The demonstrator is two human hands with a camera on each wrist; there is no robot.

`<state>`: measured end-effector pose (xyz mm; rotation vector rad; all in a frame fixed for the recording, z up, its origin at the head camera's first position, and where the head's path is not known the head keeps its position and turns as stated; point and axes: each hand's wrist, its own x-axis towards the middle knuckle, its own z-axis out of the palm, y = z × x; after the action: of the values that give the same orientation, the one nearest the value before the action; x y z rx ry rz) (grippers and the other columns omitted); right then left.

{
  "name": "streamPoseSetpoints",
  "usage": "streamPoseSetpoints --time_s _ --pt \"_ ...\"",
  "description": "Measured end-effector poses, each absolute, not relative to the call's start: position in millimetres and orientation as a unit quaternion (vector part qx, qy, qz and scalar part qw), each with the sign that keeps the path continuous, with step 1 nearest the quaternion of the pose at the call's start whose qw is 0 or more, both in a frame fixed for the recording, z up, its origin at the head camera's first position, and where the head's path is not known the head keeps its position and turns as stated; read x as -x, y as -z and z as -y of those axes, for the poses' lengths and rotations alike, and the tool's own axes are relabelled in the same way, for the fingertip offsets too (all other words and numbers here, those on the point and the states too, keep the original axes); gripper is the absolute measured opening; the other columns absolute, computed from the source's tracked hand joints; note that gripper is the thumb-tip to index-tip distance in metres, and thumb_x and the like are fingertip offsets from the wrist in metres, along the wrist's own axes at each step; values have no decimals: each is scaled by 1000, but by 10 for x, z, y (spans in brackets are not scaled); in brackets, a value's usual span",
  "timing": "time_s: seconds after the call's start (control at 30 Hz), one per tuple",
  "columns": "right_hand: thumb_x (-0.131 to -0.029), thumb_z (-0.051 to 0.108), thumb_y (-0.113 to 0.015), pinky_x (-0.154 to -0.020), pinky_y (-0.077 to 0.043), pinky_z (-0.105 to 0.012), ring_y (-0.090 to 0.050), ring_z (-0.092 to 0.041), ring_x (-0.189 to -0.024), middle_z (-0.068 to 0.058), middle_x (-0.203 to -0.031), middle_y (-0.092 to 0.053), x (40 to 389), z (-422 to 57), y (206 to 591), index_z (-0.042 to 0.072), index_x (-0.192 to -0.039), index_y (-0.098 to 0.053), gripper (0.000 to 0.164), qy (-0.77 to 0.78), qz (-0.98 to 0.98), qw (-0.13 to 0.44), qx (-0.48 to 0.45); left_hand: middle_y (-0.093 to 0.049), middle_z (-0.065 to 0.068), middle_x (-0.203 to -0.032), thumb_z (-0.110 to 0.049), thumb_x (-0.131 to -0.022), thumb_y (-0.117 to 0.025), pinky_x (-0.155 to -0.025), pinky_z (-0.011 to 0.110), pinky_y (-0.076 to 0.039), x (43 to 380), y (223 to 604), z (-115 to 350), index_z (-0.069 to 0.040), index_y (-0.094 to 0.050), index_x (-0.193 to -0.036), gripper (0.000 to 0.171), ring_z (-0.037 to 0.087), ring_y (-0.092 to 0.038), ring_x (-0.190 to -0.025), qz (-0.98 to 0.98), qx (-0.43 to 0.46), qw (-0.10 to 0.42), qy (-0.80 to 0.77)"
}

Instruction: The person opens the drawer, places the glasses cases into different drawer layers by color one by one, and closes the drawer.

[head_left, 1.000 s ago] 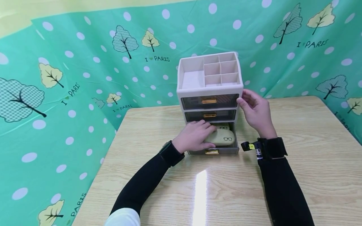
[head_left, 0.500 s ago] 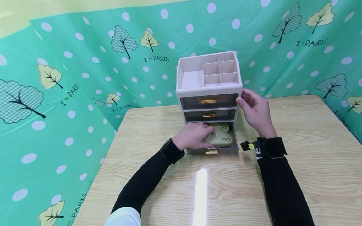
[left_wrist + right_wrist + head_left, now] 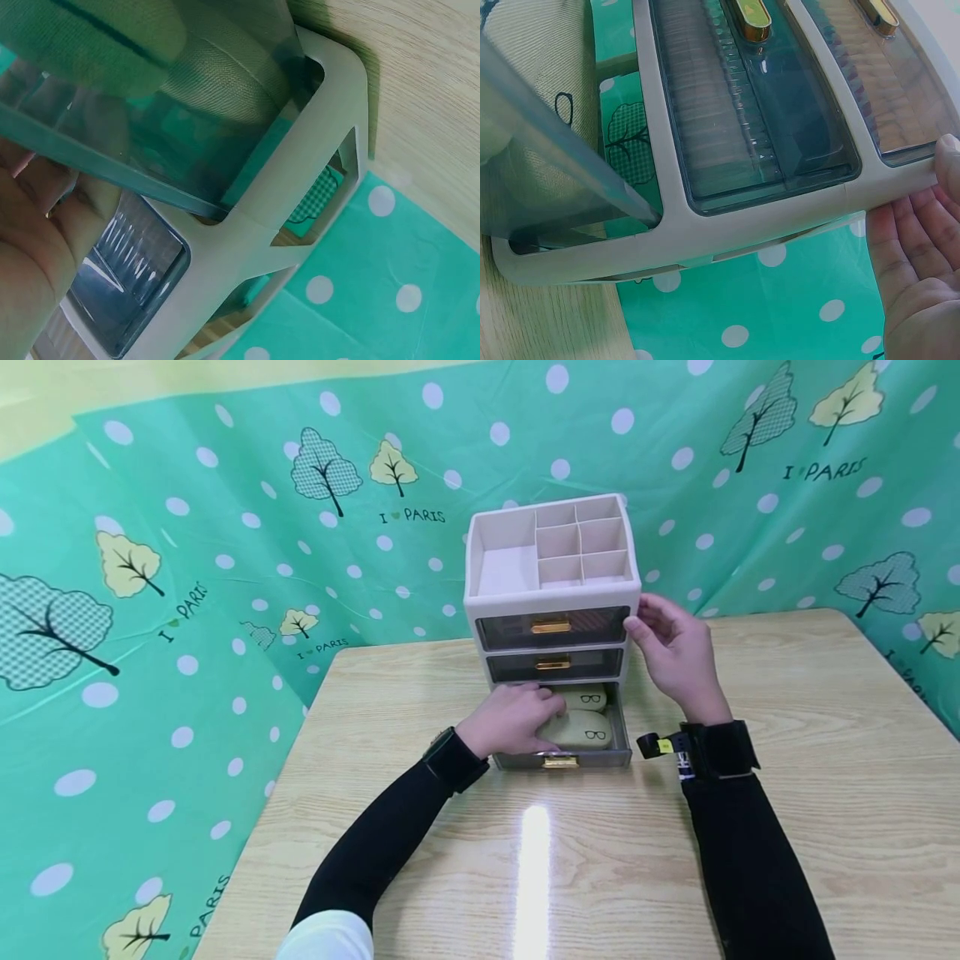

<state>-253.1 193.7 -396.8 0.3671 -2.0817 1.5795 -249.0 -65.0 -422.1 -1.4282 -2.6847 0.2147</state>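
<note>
A white drawer organizer (image 3: 551,597) stands on the table, its bottom drawer (image 3: 611,762) pulled out. Two pale-green glasses cases lie in that drawer, a front case (image 3: 585,727) and a rear case (image 3: 587,695), each printed with small black glasses. My left hand (image 3: 510,720) reaches over the drawer's left side and grips the left end of the front case; its fingertips are partly hidden. In the left wrist view the dark clear drawer wall (image 3: 187,172) covers part of the cases. My right hand (image 3: 678,656) pinches the organizer's right front edge, thumb on the front, fingers along the side.
Above the open drawer, the middle drawer (image 3: 555,666) and top drawer (image 3: 553,627) are closed, with gold handles. Several divided compartments (image 3: 581,539) form the organizer's top. A green tree-patterned cloth (image 3: 247,552) hangs behind and left of the wooden table (image 3: 435,860).
The front glasses case has sunk lower into the drawer and shifted slightly left, with the left hand moving along. The right hand stays on the organizer's edge.
</note>
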Motion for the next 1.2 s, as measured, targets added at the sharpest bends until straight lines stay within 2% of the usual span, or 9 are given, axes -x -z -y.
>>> streamPoseSetpoints --time_s 0.3,0.57,0.73,0.9,1.1,1.2 --pt "-100 14 -67 -93 -54 -17 -65 -2 -105 -22 -123 -69 2519 -1929 3962 -1 -133 -63 37 -579 767 246 -128 -63 -4 -115 -57 -87 -77 -75 31 -59 2508 4247 652 -19 -64 -118 51 15 -63 -101 884 465 -3 -49" --pt "-100 15 -68 -94 -54 -18 -65 -3 -106 -22 -123 -69 2529 -1919 3953 -1 -134 -63 38 -583 765 243 -130 -64 -1 -117 -55 -93 -71 -81 30 -58 2482 4240 705 -17 -66 -124 49 16 -63 -104 884 467 -7 -25" --pt "-100 14 -68 -95 -54 -18 -65 -3 -106 -22 -123 -69 2526 -1930 3956 -2 -133 -63 37 -582 765 245 -127 -67 -2 -112 -48 -102 -61 -84 28 -57 2436 4234 731 -17 -72 -117 36 14 -65 -102 878 478 -1 -13" --pt "-100 13 -68 -95 -54 -19 -65 -3 -106 -25 -124 -68 2526 -1939 3969 -3 -134 -62 38 -585 763 244 -126 -69 -4 -107 -42 -106 -56 -82 26 -57 2337 4193 732 -17 -74 -109 31 12 -66 -97 865 500 49 -5" --pt "-100 13 -68 -95 -54 -18 -65 -2 -106 -25 -125 -67 2524 -1937 3971 -3 -134 -62 38 -583 764 245 -127 -70 -3 -105 -44 -100 -66 -82 26 -56 2181 4162 712 -13 -74 -113 35 13 -66 -93 822 547 160 10" --pt "-100 12 -68 -94 -54 -18 -65 -2 -106 -26 -125 -67 2529 -1936 3975 -3 -134 -62 38 -583 764 245 -128 -71 -3 -101 -43 -96 -71 -80 26 -56 2090 4170 702 -14 -74 -111 33 13 -66 -92 793 566 226 -2"
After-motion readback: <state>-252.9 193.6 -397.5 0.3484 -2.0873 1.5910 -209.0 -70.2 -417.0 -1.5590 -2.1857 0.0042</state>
